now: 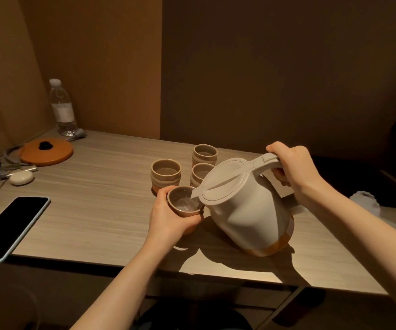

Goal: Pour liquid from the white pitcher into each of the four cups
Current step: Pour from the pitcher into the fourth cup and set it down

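A person's two bare forearms reach over a pale wood-grain table (111, 210) in a dim, brown-walled booth. The right hand (294, 170) is wrapped closed around the handle of a white pitcher (242, 210), thumb on top of the handle. The pitcher is tipped well over toward the left hand, lid on, its spout at the rim of a small cup. Its orange base is lifted at an angle, the lower edge close to the table; whether it touches cannot be told.

The left hand (168, 217) is closed around the side of that held cup (183, 203), a brown ceramic cup directly below the spout. Clear liquid shows inside it.

Just beyond the left hand's fingers stand three more cups. The left cup (166, 173) is nearest that hand. The middle cup (201, 173) sits partly hidden behind the pitcher's lid. The far cup (204, 154) stands behind it. All three are upright and seem to hold some liquid.

Well away from both hands, toward the left side of the table, lie a dark phone (8, 227), an orange round lid (46, 151) with a black knob, a small white oval case (21, 177), and a clear plastic water bottle (62, 108) against the wall.
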